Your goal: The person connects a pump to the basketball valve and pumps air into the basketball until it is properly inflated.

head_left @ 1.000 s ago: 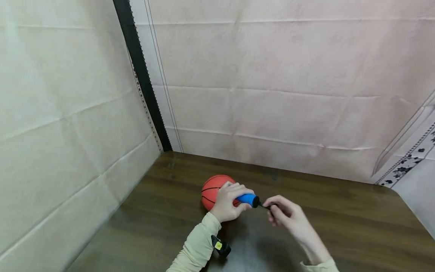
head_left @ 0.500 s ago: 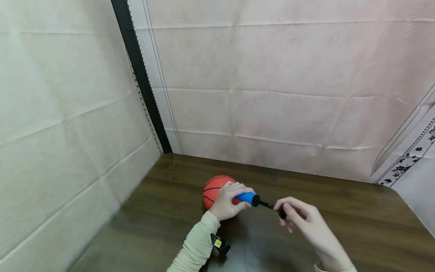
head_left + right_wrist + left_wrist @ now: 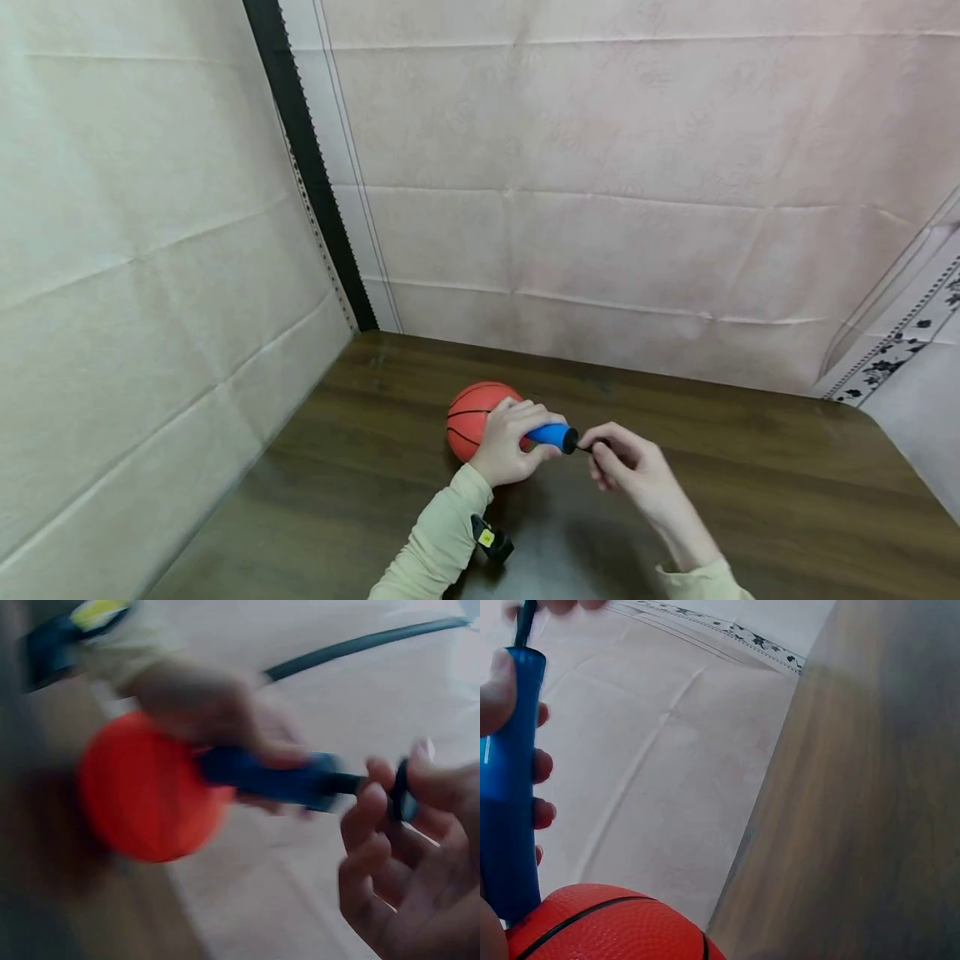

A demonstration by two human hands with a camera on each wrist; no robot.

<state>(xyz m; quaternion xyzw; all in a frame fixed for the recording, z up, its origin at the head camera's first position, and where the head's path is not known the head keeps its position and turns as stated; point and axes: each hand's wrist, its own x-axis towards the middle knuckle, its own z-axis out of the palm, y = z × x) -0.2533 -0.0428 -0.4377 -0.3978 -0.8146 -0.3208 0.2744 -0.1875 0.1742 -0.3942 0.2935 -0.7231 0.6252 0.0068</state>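
A small orange-red basketball (image 3: pixel 474 417) sits on the brown table, partly behind my left hand (image 3: pixel 506 446). That hand grips the blue barrel of a hand pump (image 3: pixel 551 435), fingers wrapped round it. In the left wrist view the pump's (image 3: pixel 510 787) lower end meets the basketball (image 3: pixel 615 926); any needle there is hidden. My right hand (image 3: pixel 637 471) pinches the black handle (image 3: pixel 403 796) at the pump's other end between thumb and fingers. Only a short stretch of black rod (image 3: pixel 346 784) shows between barrel and handle. The right wrist view is blurred.
The wood-grain table (image 3: pixel 337 517) reaches back to a pale cloth wall (image 3: pixel 600 208). Another cloth wall (image 3: pixel 165 275) rises on the left, with a black strip (image 3: pixel 318 167) at the corner. A black wrist device (image 3: pixel 492 540) sits on the left sleeve.
My right hand drew the pump handle out to the right, lengthening the rod, then pushed it back toward the barrel. My left hand and the basketball stay nearly in place.
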